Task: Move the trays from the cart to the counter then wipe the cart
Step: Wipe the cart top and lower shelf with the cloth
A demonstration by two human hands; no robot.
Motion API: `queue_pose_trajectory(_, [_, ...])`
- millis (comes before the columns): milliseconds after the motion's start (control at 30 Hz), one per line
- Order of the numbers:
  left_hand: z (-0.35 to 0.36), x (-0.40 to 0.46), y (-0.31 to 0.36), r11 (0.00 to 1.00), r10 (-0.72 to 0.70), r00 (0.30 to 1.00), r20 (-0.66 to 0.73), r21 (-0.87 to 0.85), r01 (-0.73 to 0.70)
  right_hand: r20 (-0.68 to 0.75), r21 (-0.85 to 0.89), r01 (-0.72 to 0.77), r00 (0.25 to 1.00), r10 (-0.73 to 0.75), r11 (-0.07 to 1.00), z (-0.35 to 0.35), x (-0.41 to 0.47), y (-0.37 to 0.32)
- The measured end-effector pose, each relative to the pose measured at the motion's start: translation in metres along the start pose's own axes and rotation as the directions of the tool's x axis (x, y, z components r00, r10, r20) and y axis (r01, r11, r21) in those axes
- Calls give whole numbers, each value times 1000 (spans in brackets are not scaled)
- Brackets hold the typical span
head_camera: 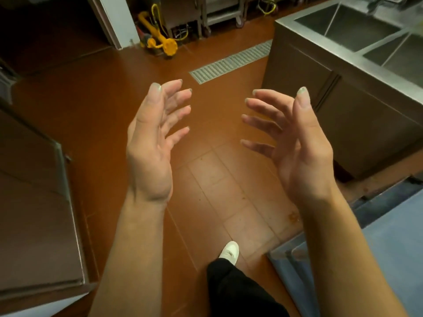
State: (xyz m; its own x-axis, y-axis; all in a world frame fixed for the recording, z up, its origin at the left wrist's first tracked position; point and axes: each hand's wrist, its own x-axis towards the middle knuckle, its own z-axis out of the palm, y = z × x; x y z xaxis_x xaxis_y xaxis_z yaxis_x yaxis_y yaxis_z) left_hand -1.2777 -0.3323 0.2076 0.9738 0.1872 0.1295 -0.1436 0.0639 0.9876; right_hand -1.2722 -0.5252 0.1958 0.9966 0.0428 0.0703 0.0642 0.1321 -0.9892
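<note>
While held mid-frame above floor [96, 92], left hand [152, 143] and right hand [295, 145] spread, gripping nothing; blue trays [377, 248] lower right.

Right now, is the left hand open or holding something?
Open. The left hand holds nothing; its fingers are spread and only slightly curved, above the floor.

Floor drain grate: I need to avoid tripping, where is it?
In the head view, the floor drain grate lies ahead, upper centre, beside the steel sink unit's left end, beyond both hands.

left grip [152, 143] spread, right grip [295, 145] spread
</note>
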Motion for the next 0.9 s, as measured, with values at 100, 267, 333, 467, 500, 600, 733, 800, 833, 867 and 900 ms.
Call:
queue_pose_trajectory(100, [16,70,-2,1000,8,1000,14,6,-8,-25,21,10,1000,-10,1000,-13,74,-4])
queue_pose_trajectory(267, [47,173,-6,1000,6,999,32,-18,-5,-79,19,41,996,-39,999,-42,174,-12])
queue_pose_trajectory(333, [69,216,-16,1000,1,997,73,-31,1,-132,3,58,990,-57,998,-61,210,-9])
queue_pose_trajectory(467, [129,303,-43,998,-16,978,210,-55,29,-320,-36,70,944,-78,997,-107,271,-1])
queue_pose_trajectory(500, [147,323,-49,997,-24,967,252,-63,41,-361,-51,67,929,-81,996,-119,283,-2])
queue_pose_trajectory(600, [206,380,-60,994,-34,919,392,-86,74,-491,-117,77,862,-125,990,-157,316,-9])
queue_pose_trajectory(733, [314,443,-70,991,0,749,663,-101,89,-711,-177,120,671,-211,977,-221,339,-27])
queue_pose_trajectory(800, [368,456,-71,989,6,640,769,-99,109,-788,-193,102,577,-216,976,-250,338,-33])
queue_pose_trajectory(833, [397,459,-73,986,18,584,812,-112,125,-820,-204,100,527,-226,974,-266,335,-36])
queue_pose_trajectory(867, [422,462,-78,981,26,535,844,-125,150,-845,-217,97,480,-236,971,-281,332,-38])
queue_pose_trajectory(900, [449,464,-83,975,30,484,875,-132,177,-869,-225,99,430,-245,969,-298,330,-38])
